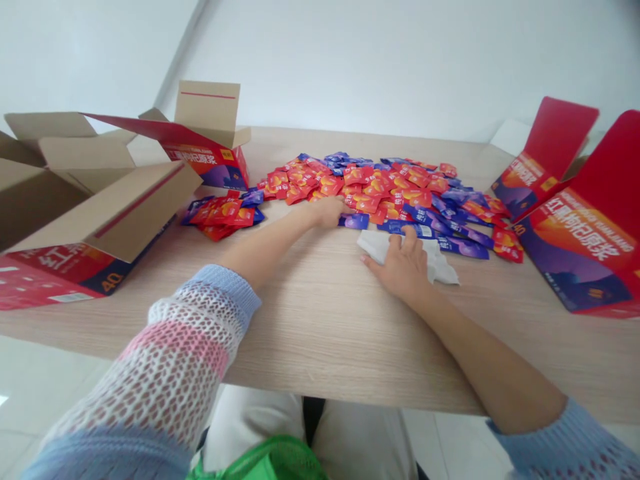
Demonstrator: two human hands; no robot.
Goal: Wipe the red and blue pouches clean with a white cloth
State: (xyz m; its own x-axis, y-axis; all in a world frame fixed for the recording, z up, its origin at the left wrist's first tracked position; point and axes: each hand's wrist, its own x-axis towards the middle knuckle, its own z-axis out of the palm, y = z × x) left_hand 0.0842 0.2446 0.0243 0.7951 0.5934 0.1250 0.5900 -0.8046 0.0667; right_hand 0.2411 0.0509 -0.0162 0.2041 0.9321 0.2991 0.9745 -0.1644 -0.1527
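Note:
My left hand [330, 212] is at the front edge of a heap of small sachets, its fingers curled at the end of a purple sachet [354, 221] that lies flat on the table. The fingertips are partly hidden. My right hand [404, 265] rests on a crumpled white tissue [444, 265], its fingers bent over it and its thumb out to the left. Behind both hands spreads the heap of red sachets [363, 187], mixed with purple ones. Several purple sachets [463, 247] lie just beyond the tissue.
A smaller cluster of sachets [225, 213] lies left of my left forearm. Open cartons stand on the left, one near [75, 267] and one farther back [200, 157]. Two more red cartons, a near one [583, 250] and a far one [523, 180], stand at the right.

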